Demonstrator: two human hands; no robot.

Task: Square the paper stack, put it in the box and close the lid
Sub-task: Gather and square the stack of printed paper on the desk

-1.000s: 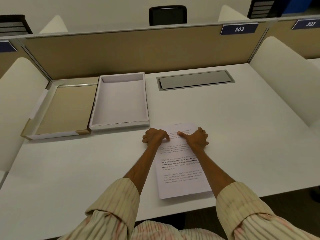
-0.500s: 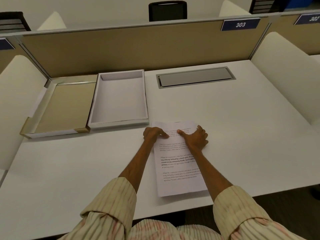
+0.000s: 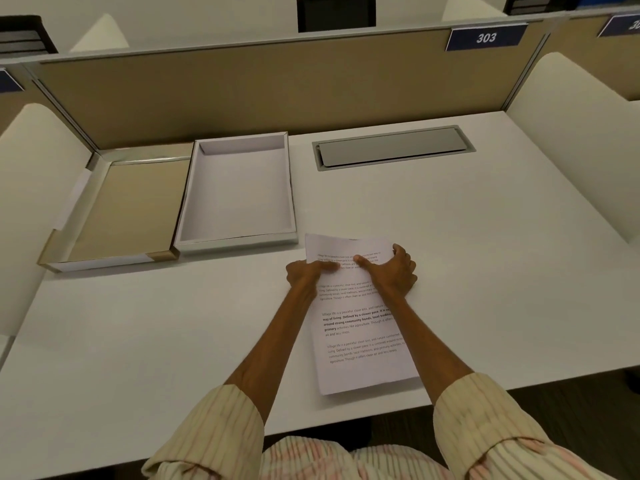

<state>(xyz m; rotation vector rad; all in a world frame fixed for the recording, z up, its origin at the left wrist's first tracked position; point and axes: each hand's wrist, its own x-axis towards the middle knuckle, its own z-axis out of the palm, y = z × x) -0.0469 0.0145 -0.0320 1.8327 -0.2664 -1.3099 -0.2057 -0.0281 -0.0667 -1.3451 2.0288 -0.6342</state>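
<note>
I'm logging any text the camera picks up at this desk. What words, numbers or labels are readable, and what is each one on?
"303": white digits on the blue sign atop the partition.
"30...": second blue sign at the right, cut off by the frame edge.
"Village life is a peaceful, close-knit...", "way of living. Defined by a slower pace.", "around strong community bonds, local traditions": paper stack; the remaining lines are too small.
The box and lid show no text.

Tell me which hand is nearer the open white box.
Left. The left hand grips the paper stack's left edge, just below the white box's near right corner; the right hand sits farther right.
</note>
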